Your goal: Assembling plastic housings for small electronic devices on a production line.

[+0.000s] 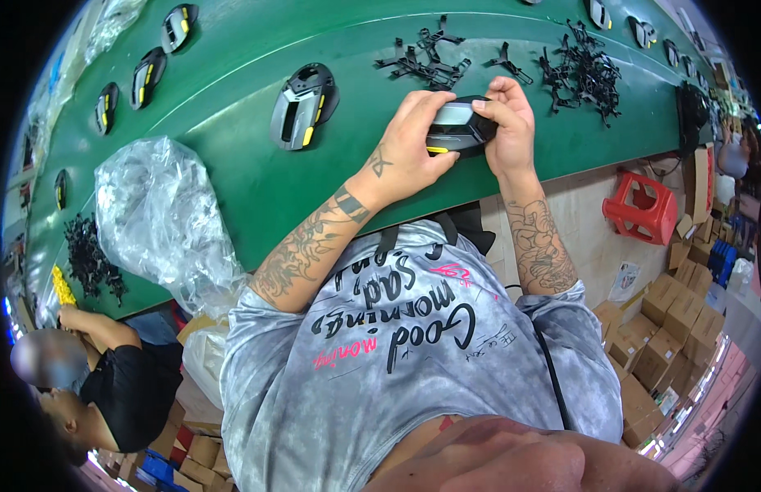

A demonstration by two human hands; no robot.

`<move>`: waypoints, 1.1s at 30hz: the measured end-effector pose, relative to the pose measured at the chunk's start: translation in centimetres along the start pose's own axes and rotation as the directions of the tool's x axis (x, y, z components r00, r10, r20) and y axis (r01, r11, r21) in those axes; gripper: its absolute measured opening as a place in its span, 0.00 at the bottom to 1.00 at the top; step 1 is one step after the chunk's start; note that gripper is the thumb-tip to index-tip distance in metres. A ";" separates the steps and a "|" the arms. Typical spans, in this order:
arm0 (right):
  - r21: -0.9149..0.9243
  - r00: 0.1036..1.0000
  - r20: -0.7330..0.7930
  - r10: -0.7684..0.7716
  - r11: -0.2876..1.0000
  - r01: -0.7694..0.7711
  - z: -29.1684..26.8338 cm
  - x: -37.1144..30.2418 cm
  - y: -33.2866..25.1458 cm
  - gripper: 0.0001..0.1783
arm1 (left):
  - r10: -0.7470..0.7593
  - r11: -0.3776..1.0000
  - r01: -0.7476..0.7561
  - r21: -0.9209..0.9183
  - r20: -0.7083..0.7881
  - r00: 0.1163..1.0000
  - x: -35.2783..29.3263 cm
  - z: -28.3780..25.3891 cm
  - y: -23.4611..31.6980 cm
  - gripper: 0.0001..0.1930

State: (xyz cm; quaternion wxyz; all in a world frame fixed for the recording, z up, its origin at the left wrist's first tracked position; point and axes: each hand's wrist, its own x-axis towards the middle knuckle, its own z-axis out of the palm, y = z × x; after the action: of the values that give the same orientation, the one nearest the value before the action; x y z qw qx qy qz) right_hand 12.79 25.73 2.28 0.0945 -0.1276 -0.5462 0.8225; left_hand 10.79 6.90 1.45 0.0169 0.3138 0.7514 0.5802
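Observation:
Between my two hands, just above the green worktable's near side, is a black and grey computer mouse point(457, 125) with a yellow strip on its side. My left hand point(409, 148) is closed round its left end, thumb along the lower edge. From the right, my right hand point(509, 131) grips the other end, its thumb pressed on the top and its fingers curled behind. A similar mouse point(302, 107), its upper shell showing a dark slot, lies to the left of my hands. Small black plastic frames point(427, 59) are strewn just beyond them.
A denser heap of black parts point(584, 72) sits to the right. More mice point(148, 77) stand along the green table point(241, 172). At left are a crumpled clear plastic bag point(163, 213), black parts point(93, 258) and a co-worker point(134, 385). A red stool point(641, 207) and cartons point(663, 328) occupy the right floor.

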 end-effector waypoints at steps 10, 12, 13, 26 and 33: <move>-0.514 0.948 0.050 -0.314 0.806 0.294 -3.9 -0.1 -1.6 0.17 | 0.018 0.853 0.049 0.520 -0.124 0.992 2.1 -7.0 4.9 0.31; -0.524 0.948 -0.001 -0.319 0.807 0.271 -5.8 0.2 -0.4 0.14 | -0.038 0.756 0.192 0.625 -0.250 0.967 4.7 -10.2 2.9 0.30; -0.551 0.945 -0.007 -0.327 0.790 0.269 -6.2 0.3 0.0 0.12 | -0.114 0.678 0.285 0.677 -0.286 0.951 6.1 -11.7 1.3 0.33; -0.776 0.918 0.078 -0.390 0.554 0.302 -3.5 0.0 -0.2 0.07 | -0.403 0.465 0.399 0.791 -0.212 0.890 -2.3 -12.3 1.6 0.34; -0.732 0.938 -0.083 -0.337 0.659 0.172 -3.8 3.5 -3.2 0.17 | -0.391 0.898 0.409 -0.161 0.132 0.911 -0.8 -8.4 4.6 0.43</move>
State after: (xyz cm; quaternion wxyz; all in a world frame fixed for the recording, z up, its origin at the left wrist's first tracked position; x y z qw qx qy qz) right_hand 10.71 31.30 3.41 0.2100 -0.1628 -0.8212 0.5050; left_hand 10.21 -0.16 7.98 0.2011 0.1775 0.7408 0.6158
